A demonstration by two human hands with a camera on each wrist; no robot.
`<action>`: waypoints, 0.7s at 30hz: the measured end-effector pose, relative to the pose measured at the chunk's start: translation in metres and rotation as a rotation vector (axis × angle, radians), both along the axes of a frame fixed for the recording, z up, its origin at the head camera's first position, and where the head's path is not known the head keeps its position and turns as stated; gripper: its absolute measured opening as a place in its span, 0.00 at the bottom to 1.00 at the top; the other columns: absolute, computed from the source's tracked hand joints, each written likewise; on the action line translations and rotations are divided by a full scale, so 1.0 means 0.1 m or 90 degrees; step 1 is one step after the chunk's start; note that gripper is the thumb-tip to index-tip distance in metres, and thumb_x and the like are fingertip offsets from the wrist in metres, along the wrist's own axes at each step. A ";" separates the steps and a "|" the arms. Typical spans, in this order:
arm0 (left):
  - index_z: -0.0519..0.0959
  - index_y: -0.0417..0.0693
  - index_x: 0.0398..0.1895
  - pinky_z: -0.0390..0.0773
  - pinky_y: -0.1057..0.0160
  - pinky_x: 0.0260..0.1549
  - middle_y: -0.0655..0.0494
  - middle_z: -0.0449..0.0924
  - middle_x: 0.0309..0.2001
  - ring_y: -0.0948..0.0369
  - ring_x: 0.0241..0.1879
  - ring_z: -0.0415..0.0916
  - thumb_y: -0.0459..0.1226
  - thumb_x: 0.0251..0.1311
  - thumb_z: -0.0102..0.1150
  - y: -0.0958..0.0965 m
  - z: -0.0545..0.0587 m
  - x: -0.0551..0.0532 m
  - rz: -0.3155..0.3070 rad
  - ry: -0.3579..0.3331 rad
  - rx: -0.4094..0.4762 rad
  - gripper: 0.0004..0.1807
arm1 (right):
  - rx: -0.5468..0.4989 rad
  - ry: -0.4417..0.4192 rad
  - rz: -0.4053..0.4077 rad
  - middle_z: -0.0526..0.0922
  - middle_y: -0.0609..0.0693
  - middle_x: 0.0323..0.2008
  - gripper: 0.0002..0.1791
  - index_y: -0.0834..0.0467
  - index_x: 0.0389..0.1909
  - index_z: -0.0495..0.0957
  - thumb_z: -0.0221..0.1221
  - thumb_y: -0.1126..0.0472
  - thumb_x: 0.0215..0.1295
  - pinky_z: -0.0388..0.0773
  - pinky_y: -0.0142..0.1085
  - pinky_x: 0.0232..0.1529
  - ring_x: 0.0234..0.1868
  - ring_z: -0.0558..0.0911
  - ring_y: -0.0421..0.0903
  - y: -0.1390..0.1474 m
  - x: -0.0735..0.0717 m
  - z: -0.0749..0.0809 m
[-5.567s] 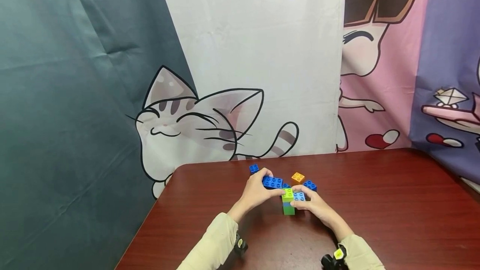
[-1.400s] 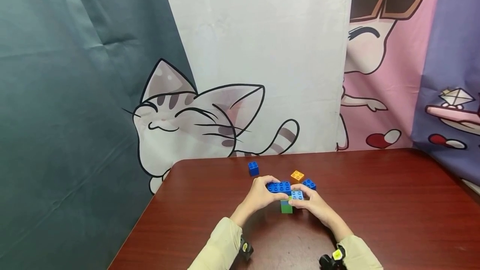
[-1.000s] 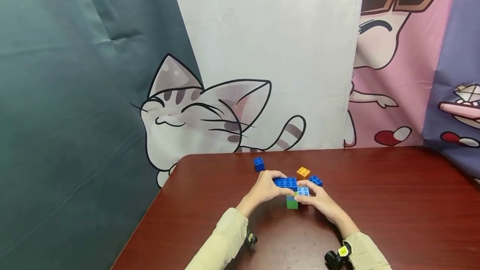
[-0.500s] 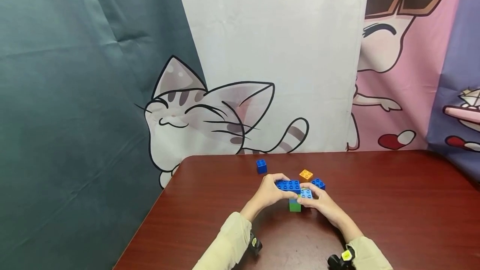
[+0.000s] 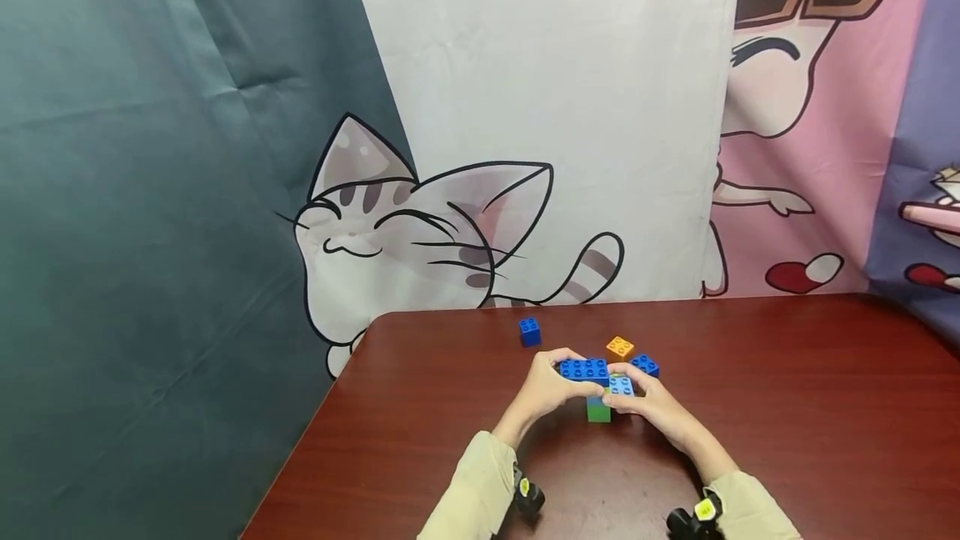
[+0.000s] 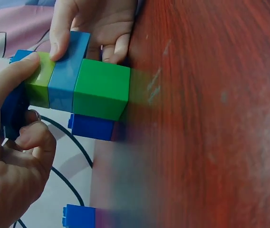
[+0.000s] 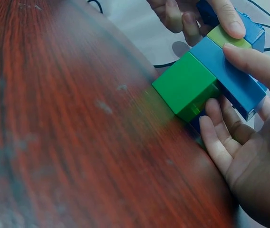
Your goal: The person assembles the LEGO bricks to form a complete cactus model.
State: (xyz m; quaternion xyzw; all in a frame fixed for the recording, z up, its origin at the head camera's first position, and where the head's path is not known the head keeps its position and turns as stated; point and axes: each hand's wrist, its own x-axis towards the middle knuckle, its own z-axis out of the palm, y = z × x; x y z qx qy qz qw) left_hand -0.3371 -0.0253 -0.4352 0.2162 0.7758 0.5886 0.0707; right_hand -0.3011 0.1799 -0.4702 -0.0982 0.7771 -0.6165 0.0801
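Observation:
A small brick stack stands on the table: green brick (image 6: 101, 90) at the bottom, longer light blue brick (image 7: 227, 71) across it, lime brick (image 6: 42, 78) above. My left hand (image 5: 546, 388) grips a long dark blue brick (image 5: 583, 370) at the top of the stack, its thumb lying along the lime brick. From the other side, my right hand (image 5: 663, 411) pinches the light blue brick where it juts out to the right. In the head view the dark blue brick hides most of the lime one.
Behind the stack lie an orange brick (image 5: 620, 347) and a blue brick (image 5: 647, 366). Another blue brick (image 5: 529, 332) stands farther left, near the back edge of the brown table (image 5: 795, 407). A printed cloth (image 5: 585, 90) hangs behind the table.
Since the oldest frame, the left hand has brought the long dark blue brick rightward, from beside the stack to over the lime brick. Through the last second both hands keep their grip; the head view shifts slightly.

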 end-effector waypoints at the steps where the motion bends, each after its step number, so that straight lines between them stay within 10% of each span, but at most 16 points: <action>1: 0.83 0.44 0.41 0.80 0.69 0.27 0.53 0.84 0.32 0.65 0.25 0.76 0.39 0.48 0.75 0.01 0.00 0.00 0.001 -0.002 0.007 0.16 | 0.002 -0.001 -0.002 0.67 0.64 0.64 0.32 0.60 0.66 0.62 0.60 0.52 0.66 0.81 0.37 0.51 0.53 0.78 0.47 0.01 -0.01 0.00; 7: 0.81 0.44 0.41 0.73 0.70 0.19 0.55 0.81 0.28 0.62 0.21 0.71 0.39 0.49 0.74 0.02 -0.02 0.03 0.011 -0.033 0.018 0.17 | -0.007 -0.015 -0.010 0.71 0.61 0.59 0.32 0.59 0.65 0.63 0.61 0.52 0.64 0.80 0.34 0.49 0.50 0.78 0.43 -0.01 -0.01 0.01; 21: 0.77 0.41 0.42 0.80 0.70 0.36 0.57 0.81 0.33 0.66 0.31 0.76 0.41 0.52 0.72 0.02 -0.14 0.06 -0.014 -0.032 0.072 0.19 | -0.015 -0.014 -0.010 0.67 0.63 0.63 0.32 0.60 0.64 0.64 0.62 0.52 0.64 0.81 0.33 0.48 0.50 0.78 0.43 -0.01 -0.02 -0.01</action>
